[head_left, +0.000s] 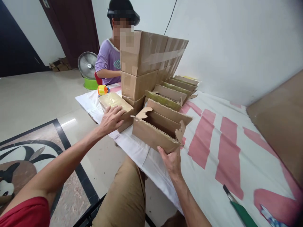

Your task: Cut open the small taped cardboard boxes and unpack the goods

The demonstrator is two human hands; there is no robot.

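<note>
Left hand (112,119) spread flat on taped carton (114,100), right hand (170,159) clamped on open-topped carton (151,135); likely positioning, needs steady grip.

From where I stand: one camera, worn on the person's head, facing forward and down across the bench covered in white-and-pink cloth (208,195). Near field: tan-trousered leg (123,192) at the bottom edge. Close range: bare left hand (113,118) and bare right hand (170,159), seen from above. Far limit: plain white wall (213,47).
</note>
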